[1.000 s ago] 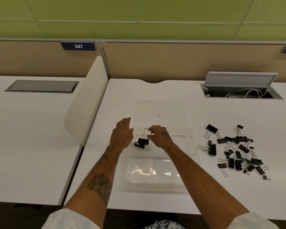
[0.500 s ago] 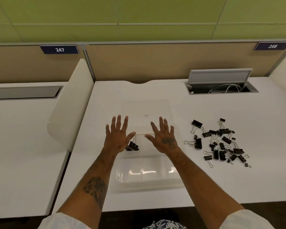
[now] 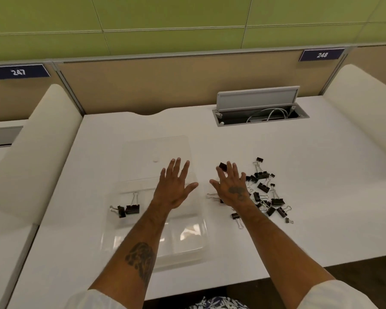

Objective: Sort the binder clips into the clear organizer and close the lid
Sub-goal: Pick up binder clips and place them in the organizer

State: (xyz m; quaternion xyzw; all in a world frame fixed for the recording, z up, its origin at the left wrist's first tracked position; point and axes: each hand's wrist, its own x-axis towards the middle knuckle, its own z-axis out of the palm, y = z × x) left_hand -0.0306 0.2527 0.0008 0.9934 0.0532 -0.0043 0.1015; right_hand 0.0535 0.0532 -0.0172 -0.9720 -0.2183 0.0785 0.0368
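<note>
1. Presently, left hand [image 3: 173, 189] is spread flat, holding nothing, above the organizer [image 3: 187, 246].
2. Likewise right hand [image 3: 231, 187], fingers spread and empty, is over the left edge of the clip pile [image 3: 267, 192] on the table [image 3: 299, 152].
3. Two clips [image 3: 132, 208] lie in the organizer's far-left compartment; lid [image 3: 143, 150] lies open behind.

1. Binder clips [image 3: 265, 192]: black bodies, silver wire handles.
2. Organizer [image 3: 187, 241]: clear, colourless.
3. Desk [image 3: 321, 186]: plain white.
4. Far wall [image 3: 187, 18]: green panels; partition [image 3: 165, 85] below it: tan.
5. Number plates [image 3: 18, 72]: navy with white digits.
6. Sleeves [image 3: 334, 295]: white; garment [image 3: 216, 303] at the near edge: blue-and-white leaf print.
7. Left forearm [image 3: 140, 253] and right hand [image 3: 232, 188]: dark tattoos.
8. Cable hatch flap [image 3: 257, 98]: grey; cables [image 3: 270, 113] inside: white.
</note>
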